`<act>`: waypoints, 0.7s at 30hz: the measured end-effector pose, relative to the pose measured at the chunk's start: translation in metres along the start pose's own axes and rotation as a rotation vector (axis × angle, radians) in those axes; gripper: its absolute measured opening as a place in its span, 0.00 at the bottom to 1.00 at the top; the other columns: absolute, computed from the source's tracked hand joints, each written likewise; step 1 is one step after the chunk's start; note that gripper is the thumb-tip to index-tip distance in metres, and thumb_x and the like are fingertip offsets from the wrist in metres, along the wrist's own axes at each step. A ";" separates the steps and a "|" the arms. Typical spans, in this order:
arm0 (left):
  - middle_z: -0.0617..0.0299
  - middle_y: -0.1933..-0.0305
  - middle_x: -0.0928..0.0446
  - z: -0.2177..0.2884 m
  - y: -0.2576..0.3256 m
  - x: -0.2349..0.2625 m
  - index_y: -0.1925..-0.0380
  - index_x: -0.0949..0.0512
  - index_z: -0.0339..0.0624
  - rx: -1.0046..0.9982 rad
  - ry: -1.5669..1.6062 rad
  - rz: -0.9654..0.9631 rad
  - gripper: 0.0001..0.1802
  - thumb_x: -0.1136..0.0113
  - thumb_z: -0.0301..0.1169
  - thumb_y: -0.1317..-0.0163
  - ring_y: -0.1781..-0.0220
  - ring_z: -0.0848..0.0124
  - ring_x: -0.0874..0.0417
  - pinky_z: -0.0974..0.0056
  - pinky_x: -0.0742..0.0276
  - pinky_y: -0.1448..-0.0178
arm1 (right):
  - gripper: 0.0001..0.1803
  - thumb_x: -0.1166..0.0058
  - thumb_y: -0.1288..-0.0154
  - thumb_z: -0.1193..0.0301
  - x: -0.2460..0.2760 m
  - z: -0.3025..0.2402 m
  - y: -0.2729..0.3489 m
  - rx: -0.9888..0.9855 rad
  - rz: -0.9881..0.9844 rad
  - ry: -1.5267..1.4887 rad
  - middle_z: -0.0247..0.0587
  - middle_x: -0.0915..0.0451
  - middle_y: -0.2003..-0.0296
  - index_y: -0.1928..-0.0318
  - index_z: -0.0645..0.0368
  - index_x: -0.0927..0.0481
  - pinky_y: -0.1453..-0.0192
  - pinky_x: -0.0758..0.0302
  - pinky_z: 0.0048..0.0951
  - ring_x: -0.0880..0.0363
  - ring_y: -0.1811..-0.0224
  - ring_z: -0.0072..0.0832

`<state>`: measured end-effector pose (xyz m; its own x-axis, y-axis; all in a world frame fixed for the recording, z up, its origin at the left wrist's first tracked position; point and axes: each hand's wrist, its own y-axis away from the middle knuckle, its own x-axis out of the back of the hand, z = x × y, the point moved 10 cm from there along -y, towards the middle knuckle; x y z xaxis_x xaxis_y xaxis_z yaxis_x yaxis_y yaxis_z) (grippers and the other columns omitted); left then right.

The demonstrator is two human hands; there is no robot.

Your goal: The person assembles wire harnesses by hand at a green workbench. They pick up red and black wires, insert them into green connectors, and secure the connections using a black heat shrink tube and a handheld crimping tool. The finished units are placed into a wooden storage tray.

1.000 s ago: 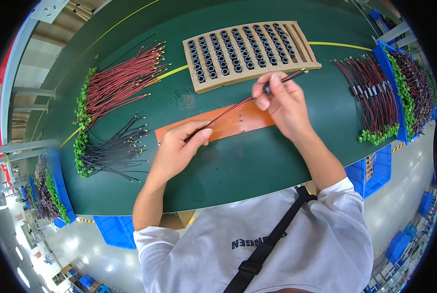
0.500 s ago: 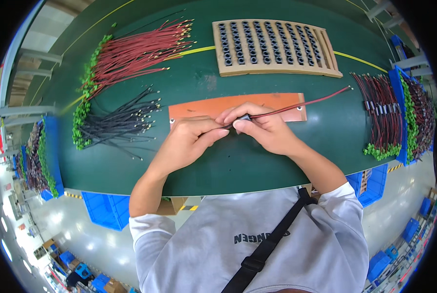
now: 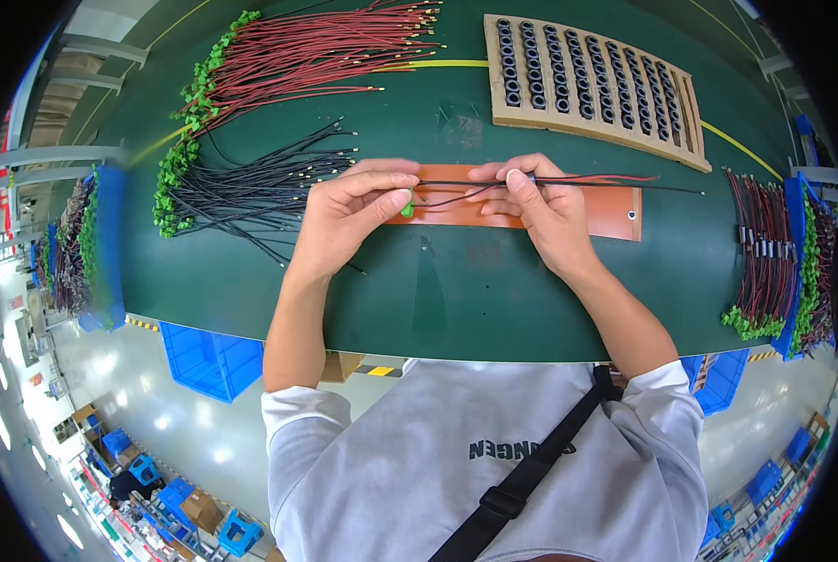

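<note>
Over an orange-brown board [image 3: 611, 211], both hands hold a pair of thin wires, one black and one dark red. My left hand [image 3: 353, 206] is closed in a pinch at the wires' green connector [image 3: 408, 209]. Between thumb and fingers, my right hand [image 3: 545, 211] grips a small black ferrite core [image 3: 529, 176], mostly covered by the fingers. The red wire [image 3: 625, 177] and black wire [image 3: 667, 189] stick out past it to the right. Between the hands the wires bow apart slightly.
Red wires [image 3: 316, 51] and black wires [image 3: 250, 187] with green connectors lie at left. A wooden tray [image 3: 588, 120] of black cores stands at far right. Finished-looking wire bundles [image 3: 761, 234] lie at right, beside a blue bin [image 3: 795, 253].
My hands have moved apart, and the green connector now shows at the left one. Both wire ends now stick out beyond my right hand. The view has shifted, so the table items appear displaced.
</note>
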<state>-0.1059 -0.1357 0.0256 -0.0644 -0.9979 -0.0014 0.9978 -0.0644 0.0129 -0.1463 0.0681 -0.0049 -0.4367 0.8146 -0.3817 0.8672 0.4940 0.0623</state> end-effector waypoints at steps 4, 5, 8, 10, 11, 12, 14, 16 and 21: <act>0.48 0.45 0.17 -0.003 0.001 0.005 0.50 0.15 0.30 -0.020 0.094 0.069 0.13 0.37 0.14 0.34 0.50 0.62 0.12 0.60 0.14 0.41 | 0.12 0.50 0.18 0.66 -0.003 0.005 -0.001 -0.023 -0.035 -0.030 0.53 0.16 0.45 0.48 0.64 0.26 0.47 0.15 0.28 0.13 0.51 0.30; 0.47 0.45 0.17 -0.004 0.002 0.007 0.50 0.16 0.30 -0.015 0.105 0.116 0.14 0.37 0.14 0.35 0.50 0.61 0.12 0.60 0.14 0.41 | 0.12 0.50 0.18 0.66 -0.002 0.005 -0.001 -0.020 -0.033 -0.040 0.54 0.16 0.45 0.48 0.64 0.26 0.47 0.15 0.28 0.13 0.51 0.30; 0.48 0.47 0.17 -0.003 0.001 0.005 0.48 0.16 0.30 -0.079 0.035 0.101 0.16 0.36 0.13 0.36 0.48 0.62 0.12 0.60 0.14 0.41 | 0.12 0.50 0.18 0.67 -0.002 0.004 -0.002 -0.002 -0.037 -0.066 0.56 0.17 0.45 0.48 0.64 0.26 0.48 0.15 0.29 0.13 0.52 0.31; 0.49 0.47 0.17 -0.006 0.000 0.006 0.49 0.16 0.31 -0.084 0.023 0.099 0.16 0.36 0.12 0.36 0.47 0.62 0.13 0.60 0.14 0.40 | 0.11 0.50 0.18 0.67 -0.002 0.002 -0.002 0.018 -0.052 -0.083 0.57 0.17 0.46 0.47 0.64 0.26 0.48 0.14 0.29 0.13 0.52 0.33; 0.49 0.47 0.17 -0.010 0.000 0.009 0.49 0.16 0.31 -0.072 0.015 0.110 0.16 0.36 0.12 0.36 0.47 0.62 0.13 0.61 0.14 0.40 | 0.11 0.50 0.18 0.68 -0.003 0.001 -0.002 0.032 -0.061 -0.087 0.57 0.17 0.46 0.47 0.64 0.26 0.48 0.14 0.30 0.13 0.52 0.33; 0.49 0.47 0.18 -0.015 -0.001 0.011 0.49 0.16 0.32 -0.060 0.006 0.121 0.16 0.36 0.11 0.37 0.46 0.62 0.14 0.61 0.15 0.39 | 0.11 0.50 0.18 0.68 -0.004 0.000 -0.003 0.046 -0.070 -0.091 0.57 0.16 0.47 0.47 0.64 0.26 0.48 0.14 0.30 0.13 0.52 0.34; 0.49 0.48 0.17 -0.015 -0.001 0.012 0.46 0.18 0.32 -0.100 0.008 0.144 0.19 0.36 0.10 0.37 0.47 0.62 0.14 0.60 0.15 0.39 | 0.11 0.51 0.18 0.69 -0.006 -0.002 -0.003 0.059 -0.085 -0.095 0.58 0.16 0.47 0.47 0.65 0.26 0.48 0.14 0.31 0.13 0.52 0.35; 0.50 0.49 0.17 -0.014 -0.002 0.008 0.43 0.20 0.32 -0.121 0.007 0.170 0.22 0.36 0.10 0.38 0.47 0.64 0.14 0.61 0.15 0.39 | 0.11 0.51 0.18 0.70 -0.007 -0.003 -0.003 0.060 -0.093 -0.095 0.58 0.16 0.48 0.46 0.65 0.26 0.49 0.14 0.31 0.13 0.52 0.35; 0.55 0.52 0.16 -0.008 -0.003 0.003 0.35 0.25 0.37 -0.190 -0.100 0.200 0.30 0.35 0.10 0.39 0.48 0.69 0.14 0.65 0.15 0.44 | 0.10 0.52 0.18 0.70 -0.004 -0.001 -0.004 0.054 -0.073 -0.069 0.52 0.16 0.51 0.46 0.65 0.26 0.46 0.15 0.32 0.14 0.50 0.32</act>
<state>-0.1088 -0.1384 0.0178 0.1420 -0.9865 0.0814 0.9748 0.1251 -0.1850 -0.1485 0.0634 -0.0032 -0.4829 0.7534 -0.4462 0.8464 0.5323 -0.0173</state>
